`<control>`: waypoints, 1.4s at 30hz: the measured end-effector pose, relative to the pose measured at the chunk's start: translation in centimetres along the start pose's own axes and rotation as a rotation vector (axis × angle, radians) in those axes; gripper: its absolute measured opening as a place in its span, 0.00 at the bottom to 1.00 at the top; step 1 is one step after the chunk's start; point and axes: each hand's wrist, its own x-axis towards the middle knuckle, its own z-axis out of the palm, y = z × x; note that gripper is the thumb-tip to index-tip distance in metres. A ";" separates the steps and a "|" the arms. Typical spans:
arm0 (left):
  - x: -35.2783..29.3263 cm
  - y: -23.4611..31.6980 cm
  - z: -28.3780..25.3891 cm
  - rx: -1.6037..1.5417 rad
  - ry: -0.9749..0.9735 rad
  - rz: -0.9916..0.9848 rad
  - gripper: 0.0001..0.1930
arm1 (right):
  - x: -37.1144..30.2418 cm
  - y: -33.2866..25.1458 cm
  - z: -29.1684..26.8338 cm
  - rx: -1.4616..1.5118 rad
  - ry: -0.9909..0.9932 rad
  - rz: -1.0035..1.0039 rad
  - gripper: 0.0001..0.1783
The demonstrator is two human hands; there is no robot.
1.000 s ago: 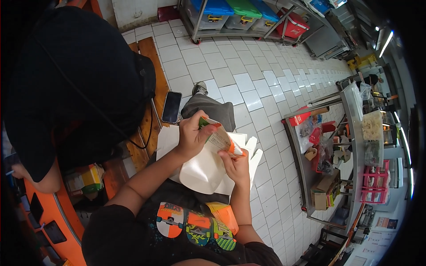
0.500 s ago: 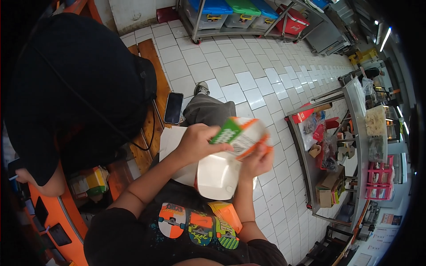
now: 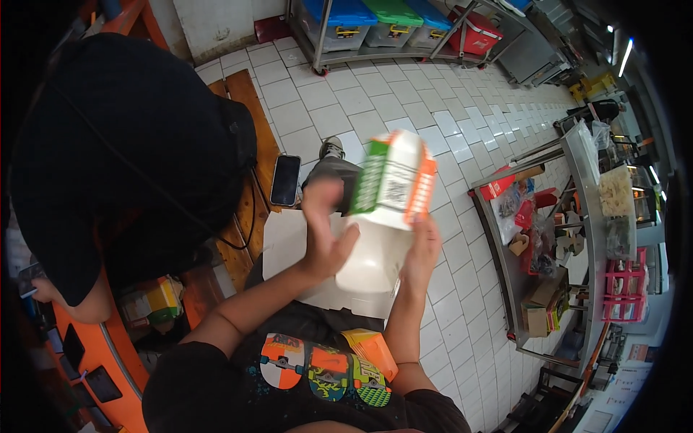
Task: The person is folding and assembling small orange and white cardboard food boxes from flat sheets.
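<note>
Over my lap I hold a folding takeaway box (image 3: 372, 256), its plain white inside facing me. Its lid, printed green, white and orange, stands up at the far side and is smeared by motion. My right hand (image 3: 424, 249) grips the box's right edge near the hinge. On the left side, my left hand (image 3: 325, 227) is open, thumb and fingers apart; its thumb is close to the box, and I cannot tell whether they touch. Flat white cardboard (image 3: 283, 242) lies beneath on my lap. Against my shirt rests an orange carton (image 3: 372, 350).
A person in dark clothes (image 3: 137, 159) sits close on my left. A phone (image 3: 286, 180) lies on the wooden bench (image 3: 253, 119). To the right stands a metal rack (image 3: 516, 317) with bags and cartons; lidded bins (image 3: 393, 32) sit on a far shelf.
The lid has swung up and away, from folded over between both hands to standing upright. My left hand has let go of it and opened. My right hand stays on the box's right side.
</note>
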 end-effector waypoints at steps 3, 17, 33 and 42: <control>-2.3 3.0 -1.0 0.062 -0.447 0.304 0.28 | 1.4 -3.1 -2.0 0.222 0.384 -0.180 0.22; -9.0 0.5 0.0 -0.404 -1.783 -0.373 0.34 | -2.8 -12.7 -14.1 0.331 0.796 -0.711 0.28; -8.3 -0.6 0.7 -0.141 -0.719 -0.898 0.19 | -8.1 -16.5 -19.0 -1.223 0.695 -1.251 0.25; -8.3 1.2 1.3 -0.289 -0.227 -0.529 0.28 | -8.2 -6.2 -8.4 -0.545 0.844 -0.538 0.18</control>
